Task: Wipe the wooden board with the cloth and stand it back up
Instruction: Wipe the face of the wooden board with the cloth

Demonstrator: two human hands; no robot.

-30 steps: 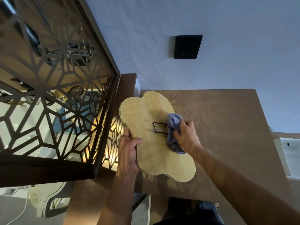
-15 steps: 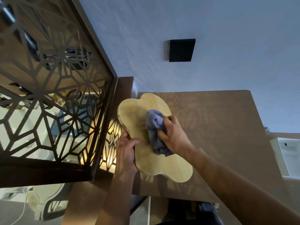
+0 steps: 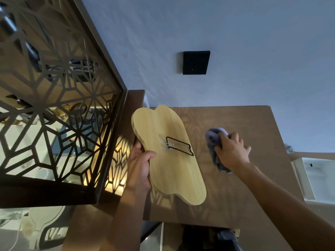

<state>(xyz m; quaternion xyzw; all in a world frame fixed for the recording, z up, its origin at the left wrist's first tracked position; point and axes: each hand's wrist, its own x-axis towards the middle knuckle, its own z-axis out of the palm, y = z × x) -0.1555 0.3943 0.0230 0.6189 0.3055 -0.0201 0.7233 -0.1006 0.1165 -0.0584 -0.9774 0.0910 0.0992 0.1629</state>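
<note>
A pale wooden board [image 3: 168, 160] with a wavy, cloud-like outline lies over the left part of a brown table [image 3: 244, 187]. A thin black wire bracket [image 3: 179, 145] sits on the board's upper face. My left hand [image 3: 140, 166] grips the board's left edge, thumb on top. My right hand [image 3: 231, 150] is off the board, to its right, holding a bunched grey-blue cloth [image 3: 215, 142] pressed down on the table top.
A dark lattice screen [image 3: 59, 109] with a geometric pattern stands close to the left, lit warmly from behind. A black square panel [image 3: 196, 62] is on the pale wall beyond the table. A white unit [image 3: 315, 176] sits at the right edge.
My right hand has carried the cloth off the board to the table on the right, uncovering the wire bracket. My left hand keeps its hold on the board's left edge.
</note>
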